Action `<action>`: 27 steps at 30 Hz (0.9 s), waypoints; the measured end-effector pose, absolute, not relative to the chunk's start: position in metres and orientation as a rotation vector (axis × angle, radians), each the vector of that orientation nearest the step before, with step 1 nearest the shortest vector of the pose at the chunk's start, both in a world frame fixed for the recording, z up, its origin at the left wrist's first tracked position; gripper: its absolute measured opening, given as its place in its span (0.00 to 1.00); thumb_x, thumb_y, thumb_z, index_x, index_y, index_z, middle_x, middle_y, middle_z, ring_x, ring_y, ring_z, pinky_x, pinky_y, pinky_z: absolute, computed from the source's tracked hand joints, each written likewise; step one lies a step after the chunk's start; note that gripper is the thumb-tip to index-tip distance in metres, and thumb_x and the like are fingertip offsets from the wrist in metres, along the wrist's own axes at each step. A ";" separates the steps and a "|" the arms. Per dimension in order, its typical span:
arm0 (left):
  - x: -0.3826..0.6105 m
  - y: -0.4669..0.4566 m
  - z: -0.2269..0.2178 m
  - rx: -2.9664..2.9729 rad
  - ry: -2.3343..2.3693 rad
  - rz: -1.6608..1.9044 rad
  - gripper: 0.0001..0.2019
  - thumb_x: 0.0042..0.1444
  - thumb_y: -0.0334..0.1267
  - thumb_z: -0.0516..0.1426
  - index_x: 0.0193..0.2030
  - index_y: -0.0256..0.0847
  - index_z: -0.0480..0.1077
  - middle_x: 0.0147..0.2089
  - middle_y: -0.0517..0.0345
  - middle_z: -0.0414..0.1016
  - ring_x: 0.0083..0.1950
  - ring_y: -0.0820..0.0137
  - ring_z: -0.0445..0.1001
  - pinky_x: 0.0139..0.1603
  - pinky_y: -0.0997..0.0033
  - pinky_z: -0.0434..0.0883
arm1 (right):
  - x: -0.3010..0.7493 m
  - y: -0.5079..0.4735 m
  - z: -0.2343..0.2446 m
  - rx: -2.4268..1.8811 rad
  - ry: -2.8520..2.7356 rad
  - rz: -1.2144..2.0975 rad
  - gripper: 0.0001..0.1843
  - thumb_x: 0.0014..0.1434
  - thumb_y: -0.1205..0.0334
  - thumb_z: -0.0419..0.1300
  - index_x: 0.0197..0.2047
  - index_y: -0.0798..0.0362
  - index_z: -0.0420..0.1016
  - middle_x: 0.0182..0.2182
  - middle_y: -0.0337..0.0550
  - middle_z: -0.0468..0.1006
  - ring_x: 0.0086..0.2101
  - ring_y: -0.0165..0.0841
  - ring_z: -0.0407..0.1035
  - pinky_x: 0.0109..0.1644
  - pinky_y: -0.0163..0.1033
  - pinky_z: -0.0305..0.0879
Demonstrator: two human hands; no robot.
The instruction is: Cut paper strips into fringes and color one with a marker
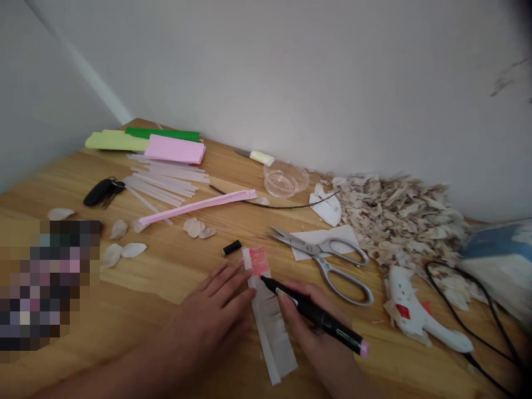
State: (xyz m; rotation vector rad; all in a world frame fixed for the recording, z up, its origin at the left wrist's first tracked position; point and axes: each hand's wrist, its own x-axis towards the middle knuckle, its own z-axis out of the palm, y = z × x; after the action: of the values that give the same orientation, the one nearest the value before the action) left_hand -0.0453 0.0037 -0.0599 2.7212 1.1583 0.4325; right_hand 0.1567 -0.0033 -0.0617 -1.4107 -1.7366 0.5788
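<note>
On the wooden worktop (124,288), the left hand (211,310) lies with fingers spread apart on a fringed paper strip (270,316), reddened at its far end. The right hand (310,332) has its fingers clamped around a black marker (320,318), tip touching the strip. A clear plastic dish (286,179) sits farther back.

The one head-worn view looks forward and down from above and behind the fingers (224,277), across the desk (137,288) toward the wall (291,77).

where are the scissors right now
In the head view, the scissors lie on the wooden table, partly over a white sheet of paper, above the right hand and its black marker, left of the wood shavings.
</note>
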 end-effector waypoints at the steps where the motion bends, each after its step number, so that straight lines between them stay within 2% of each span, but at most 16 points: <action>1: -0.045 0.003 -0.060 2.725 1.160 0.422 0.15 0.56 0.35 0.54 0.50 0.37 0.68 0.57 0.46 0.69 0.61 0.57 0.61 0.59 0.51 0.63 | 0.156 -0.003 -0.062 -1.400 -1.745 0.585 0.07 0.55 0.59 0.59 0.37 0.50 0.73 0.31 0.39 0.77 0.31 0.33 0.72 0.34 0.37 0.70; 7: -0.045 0.002 -0.063 2.723 1.156 0.351 0.17 0.56 0.37 0.54 0.53 0.38 0.67 0.58 0.47 0.68 0.62 0.56 0.60 0.58 0.49 0.63 | 0.156 -0.003 -0.064 -1.388 -1.795 0.634 0.06 0.56 0.60 0.58 0.38 0.48 0.73 0.32 0.37 0.76 0.31 0.32 0.72 0.34 0.36 0.69; 12: -0.045 0.002 -0.063 2.708 1.158 0.372 0.17 0.56 0.37 0.55 0.53 0.39 0.67 0.58 0.47 0.67 0.62 0.56 0.60 0.59 0.49 0.63 | 0.156 -0.003 -0.065 -1.463 -1.725 0.627 0.07 0.55 0.57 0.58 0.36 0.50 0.73 0.31 0.39 0.76 0.31 0.34 0.71 0.35 0.39 0.69; 18: -0.045 0.004 -0.062 2.733 1.154 0.298 0.17 0.56 0.37 0.55 0.53 0.38 0.66 0.59 0.46 0.67 0.62 0.54 0.60 0.56 0.47 0.65 | 0.166 0.000 -0.059 -1.571 -1.712 0.543 0.08 0.56 0.57 0.57 0.35 0.51 0.73 0.29 0.39 0.76 0.29 0.33 0.71 0.32 0.36 0.69; 22: -0.045 0.003 -0.062 2.740 1.152 0.299 0.18 0.56 0.37 0.55 0.53 0.38 0.66 0.58 0.46 0.67 0.61 0.54 0.61 0.56 0.46 0.65 | 0.166 0.000 -0.060 -1.526 -1.743 0.486 0.07 0.56 0.58 0.57 0.36 0.51 0.73 0.29 0.39 0.77 0.29 0.32 0.72 0.31 0.34 0.69; 27: -0.046 0.002 -0.062 2.759 1.134 0.314 0.18 0.56 0.37 0.55 0.53 0.38 0.67 0.59 0.46 0.67 0.62 0.54 0.60 0.57 0.48 0.65 | 0.156 -0.002 -0.064 -1.432 -1.765 0.576 0.08 0.55 0.58 0.58 0.37 0.52 0.74 0.31 0.41 0.77 0.30 0.33 0.72 0.33 0.37 0.70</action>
State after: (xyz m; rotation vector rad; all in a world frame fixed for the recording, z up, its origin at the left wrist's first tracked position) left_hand -0.0459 0.0021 -0.0623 2.7594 1.1341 0.3140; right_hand 0.1564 -0.0016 -0.0643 -1.4321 -1.7652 0.5756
